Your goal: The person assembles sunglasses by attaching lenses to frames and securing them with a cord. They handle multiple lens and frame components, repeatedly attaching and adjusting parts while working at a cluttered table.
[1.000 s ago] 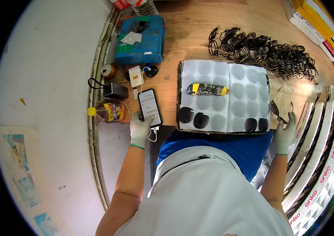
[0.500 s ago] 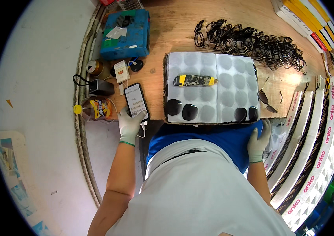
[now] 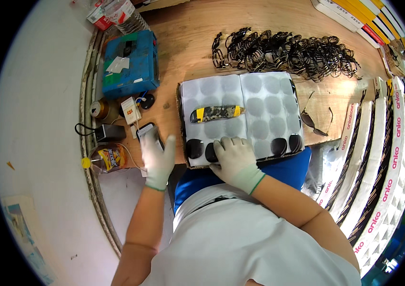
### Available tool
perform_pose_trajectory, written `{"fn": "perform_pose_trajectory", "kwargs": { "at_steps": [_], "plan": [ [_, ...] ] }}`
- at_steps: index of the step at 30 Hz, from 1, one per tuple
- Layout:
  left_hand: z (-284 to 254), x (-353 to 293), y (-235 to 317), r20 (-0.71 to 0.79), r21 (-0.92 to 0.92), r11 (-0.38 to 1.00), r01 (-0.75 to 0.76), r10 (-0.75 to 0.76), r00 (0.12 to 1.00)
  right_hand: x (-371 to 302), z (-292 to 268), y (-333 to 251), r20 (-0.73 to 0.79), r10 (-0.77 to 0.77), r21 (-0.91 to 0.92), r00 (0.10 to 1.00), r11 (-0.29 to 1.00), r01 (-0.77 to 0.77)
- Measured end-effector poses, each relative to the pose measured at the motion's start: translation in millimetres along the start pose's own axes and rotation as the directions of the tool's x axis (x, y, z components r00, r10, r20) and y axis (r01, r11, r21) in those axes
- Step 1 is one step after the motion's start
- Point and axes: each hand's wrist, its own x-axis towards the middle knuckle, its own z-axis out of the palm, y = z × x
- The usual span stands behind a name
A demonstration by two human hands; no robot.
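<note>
My left hand (image 3: 158, 159), in a white glove with a green cuff, is over the phone (image 3: 146, 127), its thumb apart from its fingers. It is slightly blurred and hides most of the phone. My right hand (image 3: 237, 159), gloved alike, lies on the near edge of a shallow box (image 3: 180, 125), thumb apart. Its fingers rest over one dark lens (image 3: 210, 153) and partly cover it. Another dark lens (image 3: 194, 148) sits left of that one, and two more are at the box's near right corner. On the white paper (image 3: 219, 86) lies a yellow-and-camouflage utility knife (image 3: 216, 113).
A heap of dark eyeglass frames (image 3: 288, 52) lies behind the box, and sunglasses (image 3: 314, 123) to its right. At left are a blue case (image 3: 131, 66), a cigarette pack (image 3: 130, 111), a can (image 3: 101, 109) and a yellow-capped bottle (image 3: 109, 158). White trays (image 3: 379, 176) stand at right.
My right hand has come from beside my right leg onto the box's near edge. My left hand has shifted up over the phone, no longer gripping its edge. The view has shifted slightly.
</note>
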Motion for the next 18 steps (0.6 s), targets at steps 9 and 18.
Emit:
{"fn": "perform_pose_trajectory", "kwargs": {
  "at_steps": [9,18],
  "plan": [
    [183,257,79,0.538,-0.184,0.955,0.235,-0.102,0.837,15,-13,2,0.243,0.065,0.146,0.968,0.984,-0.103],
    [165,274,108,0.730,-0.363,0.719,0.593,-0.176,0.660,3,-54,43,0.251,0.189,0.731,0.949,0.606,-0.314]
  ]
}}
